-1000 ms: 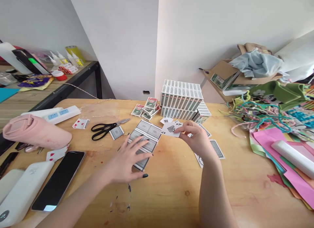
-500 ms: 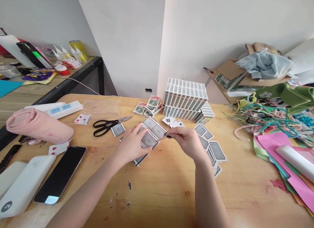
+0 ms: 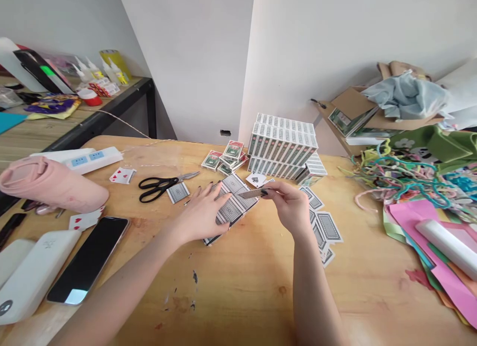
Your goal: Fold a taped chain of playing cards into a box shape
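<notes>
A flat, box-like piece covered with grey-backed playing cards [image 3: 230, 210] lies on the table in the middle of the head view. My left hand [image 3: 201, 212] rests spread over its left part, fingers apart, hiding some of it. Above its right edge, my right hand [image 3: 286, 199] pinches a single playing card [image 3: 250, 193], tilted so that it shows as a thin sliver. Behind that hand lie face-up cards with an ace of spades [image 3: 255, 179]. Loose grey-backed cards [image 3: 329, 227] are spread to the right of my right wrist.
Black scissors [image 3: 158, 187] and one card [image 3: 178, 192] lie left. Boxed card decks [image 3: 281, 142] stand stacked behind, beside loose decks [image 3: 233, 151]. A phone [image 3: 89, 259], power strip [image 3: 93, 159] and pink roll [image 3: 55, 184] are left; yarn [image 3: 391, 167] and coloured sheets [image 3: 421, 226] right.
My right hand has lifted slightly from the piece's edge, and the card in it now shows more of its surface. My left hand stays on the piece. The view has shifted a little.
</notes>
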Motion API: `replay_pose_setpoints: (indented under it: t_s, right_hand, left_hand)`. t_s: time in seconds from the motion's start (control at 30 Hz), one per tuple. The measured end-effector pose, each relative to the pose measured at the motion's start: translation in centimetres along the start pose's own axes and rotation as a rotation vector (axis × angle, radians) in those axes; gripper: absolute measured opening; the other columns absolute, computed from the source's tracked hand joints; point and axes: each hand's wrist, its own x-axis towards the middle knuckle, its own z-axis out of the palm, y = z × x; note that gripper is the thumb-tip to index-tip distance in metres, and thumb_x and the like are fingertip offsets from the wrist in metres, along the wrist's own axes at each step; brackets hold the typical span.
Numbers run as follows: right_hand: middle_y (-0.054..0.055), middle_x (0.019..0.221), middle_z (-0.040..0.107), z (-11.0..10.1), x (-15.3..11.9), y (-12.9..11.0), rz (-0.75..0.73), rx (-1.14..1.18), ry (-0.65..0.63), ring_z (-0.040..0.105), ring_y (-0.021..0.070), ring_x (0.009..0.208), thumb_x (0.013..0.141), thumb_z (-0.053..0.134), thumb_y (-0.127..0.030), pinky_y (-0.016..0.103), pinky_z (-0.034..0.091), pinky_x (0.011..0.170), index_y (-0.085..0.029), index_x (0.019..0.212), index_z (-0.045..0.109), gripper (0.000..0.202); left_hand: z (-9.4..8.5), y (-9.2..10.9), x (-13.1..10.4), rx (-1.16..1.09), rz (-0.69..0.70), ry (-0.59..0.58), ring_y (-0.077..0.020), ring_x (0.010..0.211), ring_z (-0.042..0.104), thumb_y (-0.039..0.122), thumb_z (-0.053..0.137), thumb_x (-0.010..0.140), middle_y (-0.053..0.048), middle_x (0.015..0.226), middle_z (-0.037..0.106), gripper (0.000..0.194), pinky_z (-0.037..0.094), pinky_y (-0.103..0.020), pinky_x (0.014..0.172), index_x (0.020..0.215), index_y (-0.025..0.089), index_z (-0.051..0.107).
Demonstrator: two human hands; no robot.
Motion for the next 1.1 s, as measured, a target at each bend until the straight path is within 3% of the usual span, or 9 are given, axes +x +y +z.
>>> replay_pose_setpoints:
  t_s: [0.13, 0.33, 0.63, 0.93, 1.1]
  right_hand:
    - [0.001, 0.076, 0.071, -0.3, -0.1, -0.3, -0.043, -0.029, -0.129, 0.067, 0.0167, 0.071, 0.08, 0.052, -0.017, 0.029, 0.053, 0.068, -0.022, 0.082, 0.069, 0.018]
    - [0.002, 0.083, 0.073, 0.7, -0.2, -0.3, -0.063, -0.01, -0.292, 0.067, 0.0172, 0.078, 0.081, 0.05, -0.014, 0.029, 0.054, 0.072, -0.022, 0.081, 0.07, 0.022]
    - [0.002, 0.085, 0.074, 1.3, -0.3, -0.6, -0.116, -0.013, -0.287, 0.068, 0.0175, 0.082, 0.082, 0.051, -0.012, 0.029, 0.054, 0.076, -0.022, 0.082, 0.071, 0.023]
    - [0.003, 0.085, 0.073, 1.4, -0.3, -0.5, -0.206, -0.042, -0.294, 0.068, 0.0175, 0.079, 0.08, 0.047, -0.007, 0.029, 0.054, 0.073, -0.022, 0.084, 0.071, 0.028]
    - [0.002, 0.083, 0.072, 1.7, -0.3, -0.8, -0.28, -0.053, -0.28, 0.067, 0.0154, 0.076, 0.083, 0.045, -0.006, 0.027, 0.053, 0.072, -0.021, 0.084, 0.07, 0.029]
  left_hand:
    - [0.2, 0.7, 0.5, 0.02, -0.008, -0.028, -0.047, 0.133, 0.029, 0.038, 0.065, 0.065, -0.016, 0.148, 0.035, 0.073, 0.031, -0.06, 0.102, 0.133, 0.021, 0.048]
    - [-1.1, 0.6, 1.2, 0.049, 0.042, -0.096, -0.0449, 0.131, 0.035, 0.038, 0.065, 0.062, -0.014, 0.143, 0.043, 0.078, 0.038, -0.053, 0.098, 0.135, 0.021, 0.044]
    - [-1.1, 0.3, 1.1, 0.009, 0.068, -0.095, -0.0441, 0.128, 0.038, 0.037, 0.065, 0.062, -0.014, 0.136, 0.05, 0.072, 0.04, -0.052, 0.096, 0.131, 0.021, 0.048]
    - [-1.5, 0.2, 0.8, 0.048, 0.047, -0.179, -0.0411, 0.138, 0.024, 0.04, 0.061, 0.069, -0.011, 0.151, 0.033, 0.071, 0.034, -0.051, 0.104, 0.136, 0.022, 0.044]
    - [-1.4, -0.3, 0.8, -0.03, 0.065, -0.204, -0.0383, 0.142, 0.014, 0.035, 0.061, 0.071, -0.002, 0.154, 0.026, 0.067, 0.029, -0.053, 0.108, 0.136, 0.028, 0.045]
